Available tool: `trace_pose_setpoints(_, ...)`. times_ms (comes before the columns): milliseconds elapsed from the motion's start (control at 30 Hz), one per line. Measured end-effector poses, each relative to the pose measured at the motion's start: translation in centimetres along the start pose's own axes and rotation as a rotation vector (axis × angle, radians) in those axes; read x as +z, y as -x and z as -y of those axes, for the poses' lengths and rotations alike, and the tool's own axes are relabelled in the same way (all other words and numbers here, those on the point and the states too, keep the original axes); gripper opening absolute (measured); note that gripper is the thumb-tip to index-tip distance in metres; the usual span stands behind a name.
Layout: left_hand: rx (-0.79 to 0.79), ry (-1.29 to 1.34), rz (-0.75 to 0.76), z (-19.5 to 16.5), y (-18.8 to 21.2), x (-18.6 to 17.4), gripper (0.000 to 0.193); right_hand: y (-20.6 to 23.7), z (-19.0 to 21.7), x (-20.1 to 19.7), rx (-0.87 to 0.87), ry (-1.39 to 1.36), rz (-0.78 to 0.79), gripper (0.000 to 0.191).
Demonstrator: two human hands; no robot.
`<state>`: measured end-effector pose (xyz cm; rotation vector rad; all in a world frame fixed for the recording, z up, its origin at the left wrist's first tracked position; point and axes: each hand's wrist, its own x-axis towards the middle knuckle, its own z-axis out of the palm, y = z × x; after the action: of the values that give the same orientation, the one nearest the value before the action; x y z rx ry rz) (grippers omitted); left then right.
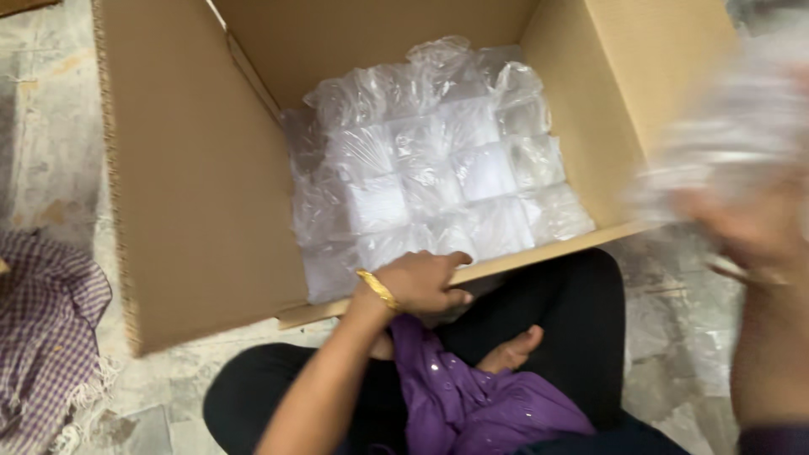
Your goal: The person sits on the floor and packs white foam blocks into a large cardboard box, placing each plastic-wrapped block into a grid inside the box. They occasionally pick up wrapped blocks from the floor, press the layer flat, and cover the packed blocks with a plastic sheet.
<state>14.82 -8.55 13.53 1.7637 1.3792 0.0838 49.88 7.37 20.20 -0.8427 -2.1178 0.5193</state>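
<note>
A: Left hand (425, 285)?

B: Resting on the near rim of the open cardboard box (202, 168), fingers curled over the edge and pressed together, thumb tucked along the cardboard. Gripping nothing but the rim itself. Gold bangle (377, 289) at the wrist.

A: And inside the box?

B: Packed with clear plastic-wrapped packets (438, 181), white and blocky, laid side by side in rows across the bottom. Loose crinkled film bunched up at the far end. Nearest row just beyond the left fingertips, below the rim.

A: Right hand (758, 232)?

B: Raised at the right edge of the view, outside the box and well apart from the left hand. Heavily blurred. Closed around another clear plastic-wrapped packet (742, 126), pale and shiny, held above the box's right wall. Exact finger placement impossible to tell through the blur.

A: Box position?

B: Standing on a worn stone floor (666, 337), flaps (640, 76) folded outward, left flap spread wide and flat. Near wall pressed against the crossed legs in black trousers (573, 312).

A: Anything else close by?

B: Purple sequinned cloth (472, 396) draped across the lap, just under the left wrist. Bare foot (514, 350) poking out beside it. Checked purple-and-white fabric (46, 329) with a frayed fringe lying on the floor at far left, apart from the box.
</note>
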Motion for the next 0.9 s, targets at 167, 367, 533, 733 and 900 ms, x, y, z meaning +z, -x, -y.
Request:
trace_pose_setpoints(167, 0.118, 0.094, -0.164, 0.3, -0.1, 1.7, 0.053, -15.0, 7.5, 25.5, -0.51, 0.001, 0.627, 0.115)
trace_pose_setpoints(367, 0.148, 0.14, -0.221, -1.0, 0.8, 1.5, 0.04, -15.5, 6.8, 43.0, -0.555, 0.047, 0.702, 0.124)
trace_pose_setpoints(533, 0.211, 0.188, -0.258, -1.0, 1.2, 1.7, 0.068, -12.9, 3.7, 46.9, -0.515, 0.274, 0.915, 0.12)
trace_pose_setpoints(733, 0.171, 0.11, -0.127, -1.1, -1.0, 2.9, 0.059, -10.4, 3.6, 49.0, -0.476, 0.526, 0.96, 0.113)
trace_pose_setpoints(900, 0.122, 0.003, -0.037, -0.5, -1.9, 3.1, 0.034, -9.6, 5.8, 47.0, -0.561, 0.58, 0.699, 0.099)
